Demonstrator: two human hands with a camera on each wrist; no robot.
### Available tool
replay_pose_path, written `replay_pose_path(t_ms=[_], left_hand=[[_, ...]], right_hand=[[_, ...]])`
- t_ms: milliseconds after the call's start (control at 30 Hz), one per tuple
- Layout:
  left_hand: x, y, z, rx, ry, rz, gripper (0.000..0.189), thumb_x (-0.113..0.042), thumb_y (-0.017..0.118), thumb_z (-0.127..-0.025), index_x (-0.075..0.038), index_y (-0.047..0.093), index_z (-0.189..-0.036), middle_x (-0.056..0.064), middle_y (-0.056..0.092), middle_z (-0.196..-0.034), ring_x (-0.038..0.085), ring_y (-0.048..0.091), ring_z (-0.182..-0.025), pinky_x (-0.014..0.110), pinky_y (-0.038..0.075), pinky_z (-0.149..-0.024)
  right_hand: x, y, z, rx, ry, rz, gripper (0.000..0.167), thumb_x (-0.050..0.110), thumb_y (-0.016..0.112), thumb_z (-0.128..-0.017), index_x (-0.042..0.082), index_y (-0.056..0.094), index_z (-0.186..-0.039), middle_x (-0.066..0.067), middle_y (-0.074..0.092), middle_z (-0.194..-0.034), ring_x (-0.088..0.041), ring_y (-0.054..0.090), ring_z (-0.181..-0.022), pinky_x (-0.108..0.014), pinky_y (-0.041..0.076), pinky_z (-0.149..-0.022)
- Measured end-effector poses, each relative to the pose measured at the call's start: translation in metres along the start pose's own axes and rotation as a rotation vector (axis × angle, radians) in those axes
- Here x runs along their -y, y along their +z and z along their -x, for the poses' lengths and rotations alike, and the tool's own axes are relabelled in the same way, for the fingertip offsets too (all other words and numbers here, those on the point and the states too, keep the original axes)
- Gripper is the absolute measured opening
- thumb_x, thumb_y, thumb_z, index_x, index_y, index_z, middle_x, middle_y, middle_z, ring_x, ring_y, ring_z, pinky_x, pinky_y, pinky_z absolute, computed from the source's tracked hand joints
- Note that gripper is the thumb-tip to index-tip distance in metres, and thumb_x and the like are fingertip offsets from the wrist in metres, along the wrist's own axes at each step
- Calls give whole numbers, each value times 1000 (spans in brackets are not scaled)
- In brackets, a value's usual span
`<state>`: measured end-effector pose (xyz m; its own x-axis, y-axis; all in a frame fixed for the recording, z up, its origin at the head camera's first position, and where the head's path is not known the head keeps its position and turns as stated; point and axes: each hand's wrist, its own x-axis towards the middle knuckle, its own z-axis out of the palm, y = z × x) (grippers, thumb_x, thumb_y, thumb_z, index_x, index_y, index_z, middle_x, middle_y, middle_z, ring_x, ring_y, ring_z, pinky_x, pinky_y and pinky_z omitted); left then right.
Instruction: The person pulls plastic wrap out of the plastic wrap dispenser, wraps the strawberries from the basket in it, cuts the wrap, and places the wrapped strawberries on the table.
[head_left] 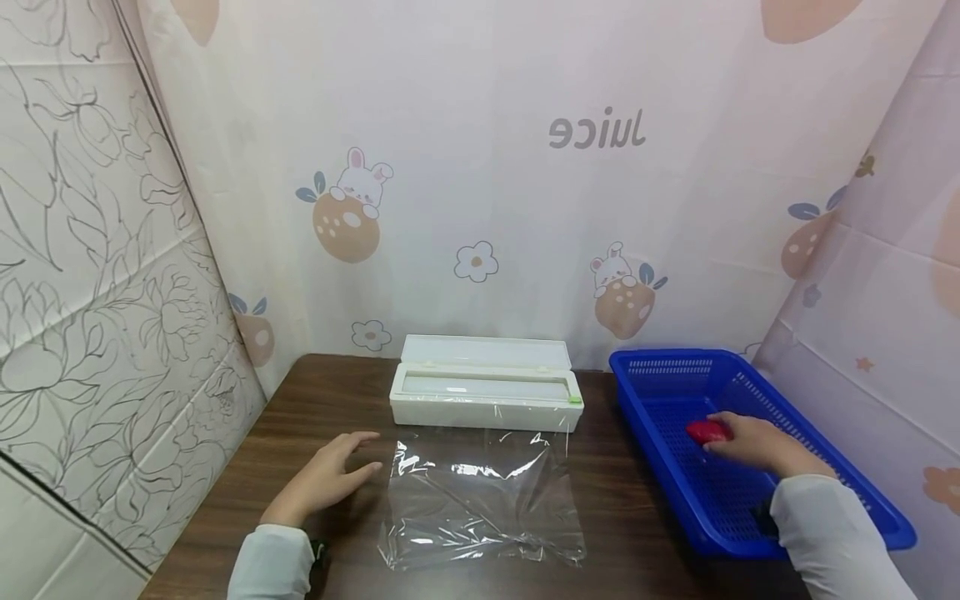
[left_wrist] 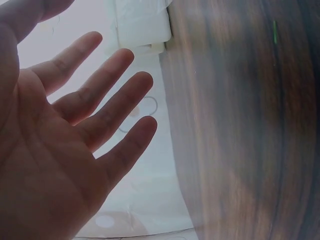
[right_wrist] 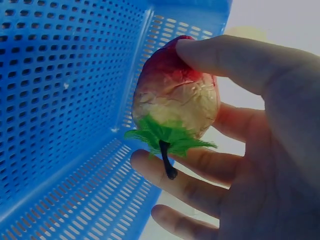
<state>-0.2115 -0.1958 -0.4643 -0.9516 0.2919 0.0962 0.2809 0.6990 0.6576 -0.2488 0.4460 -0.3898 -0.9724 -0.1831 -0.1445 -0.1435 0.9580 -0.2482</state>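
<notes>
My right hand (head_left: 757, 446) is over the blue plastic basket (head_left: 656, 450), pinching a red strawberry (head_left: 707, 431) between thumb and fingers. In the right wrist view the strawberry (right_wrist: 175, 95) shows a red tip, a pale shoulder, green leaves and a dark stem, all in front of the basket's slotted wall. My left hand (head_left: 322, 479) holds nothing and hovers above the table, left of a sheet of clear cling film (head_left: 480, 508). Its fingers are spread and relaxed in the left wrist view. The film lies wrinkled on the tabletop, in front of a white cling film dispenser (head_left: 480, 414).
The dispenser stands at the back of the dark wooden table (head_left: 330, 400) with its lid (head_left: 487, 352) raised and a small green piece (head_left: 575, 399) at its right end. Behind the table hangs a printed curtain (head_left: 450, 167). The basket takes up the table's right side.
</notes>
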Motion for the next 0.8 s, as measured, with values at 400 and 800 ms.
replay_pose_path(t_ms=[400,800], left_hand=[[-3,1,-3,0,31,-12,49,-32,69,-96,-6,58,-136,18,60,-129,39,57,-119,58,46,-97],[-8,3,-2,14,106,18,42,-30,68,-97,-6,61,-131,17,62,-128,39,60,-115,57,48,-95]], right_hand=[[15,-10,4,-137,-3,-36,64,33,74,-89,-17,50,-121,-17,60,-88,-30,57,-78,-46,48,-64],[34,-3,9,-230,-65,-27,58,36,74,-89,-8,58,-122,-8,54,-84,-25,50,-77,-36,40,-61]])
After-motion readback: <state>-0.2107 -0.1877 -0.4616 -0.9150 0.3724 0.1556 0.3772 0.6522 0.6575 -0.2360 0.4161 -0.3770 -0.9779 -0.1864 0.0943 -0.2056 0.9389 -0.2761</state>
